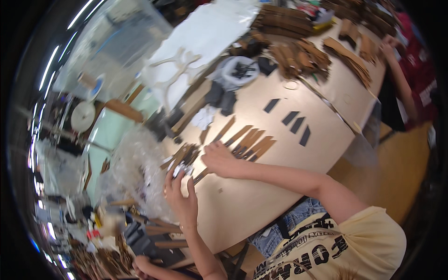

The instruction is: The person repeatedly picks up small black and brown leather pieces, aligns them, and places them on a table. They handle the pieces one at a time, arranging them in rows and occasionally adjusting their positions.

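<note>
My left hand [181,200] is raised with fingers apart, beside a loose heap of brown strips [186,155] with a small white piece among them. Across the pale tabletop, my right hand [219,158] is bent down with fingers close together. A brown strip with a dark patch [201,175] sticks out from under it toward my left hand. Blur and the hand itself hide the exact grip. Beyond my right hand, several brown strips with dark ends [252,142] lie fanned side by side. Farther right are several separate dark slanted pieces [295,120].
A bowl with black pieces [243,70] and bundles of brown strips [301,58] stand at the back. Crumpled clear plastic [140,163] lies left. Another person's hand [388,46] is at far right; another person's forearm [156,269] shows at lower left.
</note>
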Demonstrator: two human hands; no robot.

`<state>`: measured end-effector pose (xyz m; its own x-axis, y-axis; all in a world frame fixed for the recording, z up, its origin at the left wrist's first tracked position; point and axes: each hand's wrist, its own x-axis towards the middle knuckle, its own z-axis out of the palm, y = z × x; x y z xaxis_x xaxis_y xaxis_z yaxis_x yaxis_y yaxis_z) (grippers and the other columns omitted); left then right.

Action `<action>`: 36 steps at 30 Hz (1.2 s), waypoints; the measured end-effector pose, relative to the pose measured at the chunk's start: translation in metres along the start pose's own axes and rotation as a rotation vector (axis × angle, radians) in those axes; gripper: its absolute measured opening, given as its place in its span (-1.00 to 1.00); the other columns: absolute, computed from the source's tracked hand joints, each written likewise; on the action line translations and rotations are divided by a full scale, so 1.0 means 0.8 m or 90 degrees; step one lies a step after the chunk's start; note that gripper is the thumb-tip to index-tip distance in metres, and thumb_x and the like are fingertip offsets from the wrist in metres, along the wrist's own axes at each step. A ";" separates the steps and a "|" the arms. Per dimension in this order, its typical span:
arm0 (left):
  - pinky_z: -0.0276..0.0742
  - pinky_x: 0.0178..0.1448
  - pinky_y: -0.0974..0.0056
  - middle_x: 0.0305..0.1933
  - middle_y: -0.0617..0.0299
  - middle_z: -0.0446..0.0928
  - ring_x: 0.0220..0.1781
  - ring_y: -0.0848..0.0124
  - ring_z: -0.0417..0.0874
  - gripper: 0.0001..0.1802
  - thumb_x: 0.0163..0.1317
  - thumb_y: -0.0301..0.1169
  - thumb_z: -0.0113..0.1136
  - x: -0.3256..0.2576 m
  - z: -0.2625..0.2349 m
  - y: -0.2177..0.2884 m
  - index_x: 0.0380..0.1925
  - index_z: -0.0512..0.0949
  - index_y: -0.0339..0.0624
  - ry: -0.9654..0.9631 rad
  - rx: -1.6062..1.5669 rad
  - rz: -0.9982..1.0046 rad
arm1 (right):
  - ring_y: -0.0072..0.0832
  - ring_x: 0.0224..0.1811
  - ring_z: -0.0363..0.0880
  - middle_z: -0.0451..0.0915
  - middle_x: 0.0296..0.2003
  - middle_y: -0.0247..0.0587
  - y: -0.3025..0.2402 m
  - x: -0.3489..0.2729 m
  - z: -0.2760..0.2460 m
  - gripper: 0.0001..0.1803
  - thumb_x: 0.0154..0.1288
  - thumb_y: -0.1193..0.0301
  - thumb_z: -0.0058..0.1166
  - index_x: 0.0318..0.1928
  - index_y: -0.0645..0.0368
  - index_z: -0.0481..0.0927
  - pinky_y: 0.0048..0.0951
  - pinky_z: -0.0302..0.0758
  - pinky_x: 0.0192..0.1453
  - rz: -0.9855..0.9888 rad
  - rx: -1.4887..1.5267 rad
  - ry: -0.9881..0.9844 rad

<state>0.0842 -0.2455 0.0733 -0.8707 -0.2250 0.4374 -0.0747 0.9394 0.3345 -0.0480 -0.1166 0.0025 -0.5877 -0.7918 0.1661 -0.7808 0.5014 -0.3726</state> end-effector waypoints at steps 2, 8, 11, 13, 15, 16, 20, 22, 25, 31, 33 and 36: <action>0.26 0.34 0.02 0.21 0.01 0.53 0.25 0.07 0.50 -0.65 0.25 -0.40 0.31 -0.007 0.004 0.015 0.06 0.61 -0.16 -0.024 -0.018 0.003 | -0.24 -0.05 0.57 0.60 -0.30 -0.21 -0.002 -0.008 -0.003 -0.81 0.16 0.34 0.27 -0.26 0.14 0.62 -0.16 0.31 0.13 -0.048 0.003 0.012; 0.36 0.28 0.20 0.11 -0.03 0.60 0.19 0.18 0.58 -0.66 0.45 -0.32 0.10 -0.011 0.012 0.049 0.10 0.57 -0.30 -0.162 -0.332 -0.095 | -0.39 -0.21 0.56 0.59 -0.37 -0.32 -0.004 -0.083 -0.050 -0.94 0.16 0.43 0.09 -0.42 0.10 0.52 -0.36 0.40 0.08 -0.367 -0.047 0.266; 0.38 0.27 0.29 0.04 0.10 0.63 0.14 0.40 0.55 -0.57 0.58 -0.22 -0.11 -0.023 0.013 0.070 0.10 0.53 -0.39 -0.415 -0.581 -0.194 | -0.45 -0.24 0.53 0.53 -0.40 -0.38 0.010 -0.144 -0.089 -0.92 0.15 0.41 0.07 -0.45 0.08 0.48 -0.40 0.39 0.10 -0.386 -0.047 0.324; 0.39 0.26 0.30 0.01 0.15 0.62 0.11 0.46 0.53 -0.57 0.58 -0.21 -0.11 -0.026 0.023 0.084 0.10 0.53 -0.39 -0.608 -0.674 -0.214 | -0.47 -0.22 0.53 0.52 -0.40 -0.40 0.024 -0.174 -0.112 -0.92 0.15 0.40 0.07 -0.44 0.09 0.49 -0.42 0.37 0.09 -0.383 -0.069 0.332; 0.40 0.23 0.34 -0.06 0.24 0.63 0.06 0.52 0.51 -0.60 0.56 -0.20 -0.05 -0.021 0.039 0.096 0.05 0.57 -0.33 -0.679 -0.723 -0.226 | -0.49 -0.20 0.54 0.52 -0.40 -0.40 0.036 -0.193 -0.127 -0.92 0.14 0.39 0.07 -0.42 0.10 0.51 -0.43 0.37 0.08 -0.393 -0.087 0.331; 0.41 0.22 0.35 -0.09 0.23 0.64 0.05 0.51 0.52 -0.61 0.55 -0.20 -0.03 -0.017 0.045 0.101 0.02 0.60 -0.31 -0.710 -0.720 -0.239 | -0.50 -0.20 0.54 0.52 -0.39 -0.40 0.042 -0.199 -0.134 -0.92 0.13 0.39 0.08 -0.40 0.11 0.52 -0.43 0.37 0.07 -0.404 -0.094 0.339; 0.38 0.16 0.32 -0.18 0.22 0.68 -0.10 0.44 0.56 -0.68 0.51 -0.23 0.05 0.007 0.051 0.117 -0.12 0.69 -0.21 -0.754 -0.696 -0.160 | -0.49 -0.22 0.55 0.54 -0.38 -0.36 0.066 -0.210 -0.154 -0.90 0.10 0.40 0.09 -0.38 0.15 0.55 -0.41 0.40 0.04 -0.463 -0.107 0.337; 0.33 0.14 0.30 -0.21 0.21 0.69 -0.18 0.39 0.55 -0.70 0.49 -0.24 0.06 0.020 0.045 0.120 -0.17 0.71 -0.18 -0.740 -0.551 0.023 | -0.48 -0.24 0.55 0.54 -0.38 -0.34 0.071 -0.211 -0.160 -0.89 0.10 0.40 0.09 -0.40 0.17 0.54 -0.40 0.42 0.01 -0.511 -0.101 0.331; 0.26 0.15 0.26 -0.25 0.23 0.69 -0.26 0.35 0.53 -0.74 0.47 -0.26 0.10 0.033 0.035 0.118 -0.17 0.72 -0.14 -0.745 -0.441 0.137 | -0.47 -0.26 0.55 0.55 -0.38 -0.31 0.074 -0.206 -0.163 -0.88 0.10 0.41 0.10 -0.42 0.19 0.54 -0.40 0.44 0.01 -0.594 -0.064 0.319; 0.39 -0.09 0.33 -0.36 0.31 0.66 -0.33 0.53 0.51 -0.80 0.41 -0.35 0.21 0.014 0.051 0.115 -0.16 0.68 -0.24 -0.804 -0.717 -0.153 | -0.41 -0.19 0.56 0.59 -0.31 -0.31 0.086 -0.180 -0.162 -0.85 0.14 0.33 0.13 -0.35 0.13 0.59 -0.34 0.48 0.08 -0.563 0.002 0.319; 0.43 -0.18 0.37 -0.38 0.33 0.65 -0.35 0.58 0.51 -0.81 0.41 -0.37 0.22 -0.002 0.055 0.113 -0.17 0.66 -0.28 -0.760 -0.784 -0.292 | -0.34 -0.09 0.57 0.62 -0.22 -0.29 0.107 -0.160 -0.164 -0.77 0.15 0.24 0.18 -0.26 0.10 0.64 -0.25 0.48 0.12 -0.451 0.117 0.246; 0.46 -0.25 0.43 -0.37 0.29 0.64 -0.36 0.61 0.54 -0.82 0.42 -0.38 0.20 -0.027 0.055 0.113 -0.20 0.62 -0.31 -0.628 -0.739 -0.372 | -0.15 0.05 0.55 0.61 -0.05 -0.16 0.185 -0.127 -0.178 -0.47 0.07 0.04 0.42 -0.05 0.12 0.66 -0.17 0.46 0.18 -0.089 0.218 0.115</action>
<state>0.0744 -0.1442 0.0571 -0.8466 0.2124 -0.4880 -0.4994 -0.0002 0.8664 -0.1339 0.0873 0.0605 -0.5329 -0.7546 0.3829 -0.7581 0.2248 -0.6122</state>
